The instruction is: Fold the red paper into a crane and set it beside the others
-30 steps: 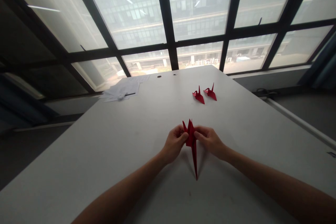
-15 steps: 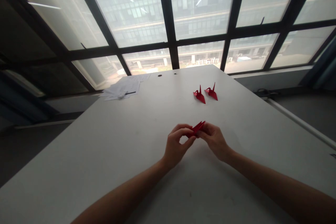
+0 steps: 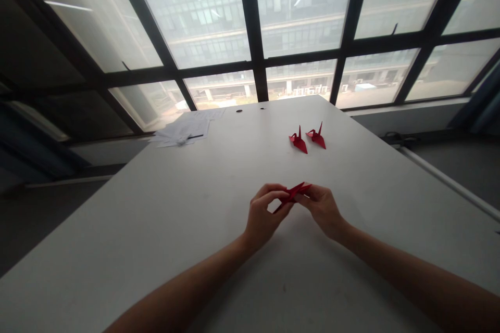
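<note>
A red folded paper piece [image 3: 294, 193] is pinched between my two hands just above the white table [image 3: 195, 208]. My left hand [image 3: 264, 216] grips its near end with thumb and fingers closed. My right hand [image 3: 322, 208] holds the far end, fingers curled round it. Only a thin red edge shows between the fingertips. Farther back on the table stand two finished red paper cranes, one [image 3: 298, 142] to the left and one [image 3: 316, 137] to the right, side by side.
Loose white sheets with a dark pen [image 3: 183, 130] lie at the table's far left corner. Two small dark holes [image 3: 239, 111] sit near the far edge. Large windows with black frames rise behind the table; a floor rail runs at right.
The red paper, hanging long and upright a second ago, has been turned to lie nearly flat between my fingers. Both hands stayed in about the same place.
</note>
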A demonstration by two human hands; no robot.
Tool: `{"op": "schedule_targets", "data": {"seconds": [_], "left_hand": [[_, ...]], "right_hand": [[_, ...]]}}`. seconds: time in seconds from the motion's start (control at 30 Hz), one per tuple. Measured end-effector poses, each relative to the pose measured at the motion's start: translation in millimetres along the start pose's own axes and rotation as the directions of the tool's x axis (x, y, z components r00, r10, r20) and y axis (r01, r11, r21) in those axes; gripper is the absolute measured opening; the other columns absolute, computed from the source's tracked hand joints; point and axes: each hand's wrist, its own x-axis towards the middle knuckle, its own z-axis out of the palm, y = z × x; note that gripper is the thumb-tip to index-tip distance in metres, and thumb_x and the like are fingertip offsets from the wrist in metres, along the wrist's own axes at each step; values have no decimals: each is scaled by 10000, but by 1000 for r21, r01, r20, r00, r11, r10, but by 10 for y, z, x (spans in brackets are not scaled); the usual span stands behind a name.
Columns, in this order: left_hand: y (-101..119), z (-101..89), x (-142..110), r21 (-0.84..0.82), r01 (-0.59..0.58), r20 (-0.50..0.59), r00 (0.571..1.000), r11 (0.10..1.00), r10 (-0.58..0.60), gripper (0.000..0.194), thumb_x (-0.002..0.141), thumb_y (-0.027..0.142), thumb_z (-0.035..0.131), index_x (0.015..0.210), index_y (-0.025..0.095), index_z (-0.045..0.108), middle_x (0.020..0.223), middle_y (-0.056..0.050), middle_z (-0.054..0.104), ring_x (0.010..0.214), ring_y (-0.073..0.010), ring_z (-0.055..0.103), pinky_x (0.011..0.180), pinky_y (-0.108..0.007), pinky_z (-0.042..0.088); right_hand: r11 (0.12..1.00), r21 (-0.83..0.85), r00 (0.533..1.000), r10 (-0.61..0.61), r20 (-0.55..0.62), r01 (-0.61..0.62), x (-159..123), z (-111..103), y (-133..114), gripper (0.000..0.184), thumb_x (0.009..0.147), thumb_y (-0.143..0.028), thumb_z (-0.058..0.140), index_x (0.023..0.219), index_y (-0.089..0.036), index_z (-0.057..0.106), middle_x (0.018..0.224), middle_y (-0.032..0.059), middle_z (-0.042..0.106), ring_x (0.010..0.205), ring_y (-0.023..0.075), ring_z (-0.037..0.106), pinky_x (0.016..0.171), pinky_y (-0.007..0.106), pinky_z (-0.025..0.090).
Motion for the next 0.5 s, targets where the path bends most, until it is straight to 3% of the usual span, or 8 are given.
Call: {"op": "schedule_targets", "data": {"seconds": [0.37, 0.5], "left_hand": [[-107, 15, -12, -60, 90, 43, 995, 994, -88, 65, 892, 219, 658, 949, 197, 680, 994, -68, 641, 925, -186, 624, 854, -331, 513], [-147, 23, -15, -146, 206, 17, 979, 968, -205, 285, 864, 231, 692, 1135, 211, 607, 947, -39, 673, 879, -178, 655, 841, -339, 536]], "right_hand": [[1000, -15, 1000, 7, -7, -7, -28, 23, -38, 147, 797, -337, 754, 817, -192, 751, 778, 29, 714, 757, 197, 643, 755, 356, 530], [999, -36, 997, 38, -65, -41, -30, 29, -34, 193, 781, -369, 760, 799, -178, 743, 757, 36, 715, 734, 199, 638, 730, 347, 516]]}}
